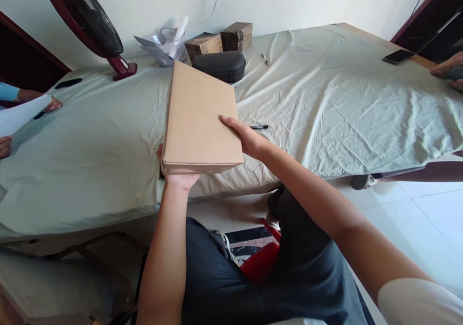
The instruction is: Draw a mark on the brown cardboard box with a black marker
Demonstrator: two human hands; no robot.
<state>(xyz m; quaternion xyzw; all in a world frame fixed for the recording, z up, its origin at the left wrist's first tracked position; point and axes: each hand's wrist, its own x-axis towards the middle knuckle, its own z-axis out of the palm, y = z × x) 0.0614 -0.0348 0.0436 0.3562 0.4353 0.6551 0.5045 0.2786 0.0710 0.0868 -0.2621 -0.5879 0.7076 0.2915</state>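
Note:
A plain brown cardboard box (200,117) is held up, tilted, over the near edge of the cloth-covered table. My left hand (181,180) supports it from beneath, most of its fingers hidden by the box, with a fingertip showing at the left side. At the right side my right hand (246,136) grips it, the thumb lying on the broad face and the other fingers out of sight behind. A black marker (259,127) lies on the cloth just beyond my right hand. Something small and dark shows by my left wrist, too hidden to name.
Behind the box are a black zip case (220,64), two taped cartons (237,35), clear plastic wrapping (164,45) and a fan (90,21). A pen (265,59) and a phone (398,56) lie rightward. Other people's hands show at left, with paper (23,115), and at far right.

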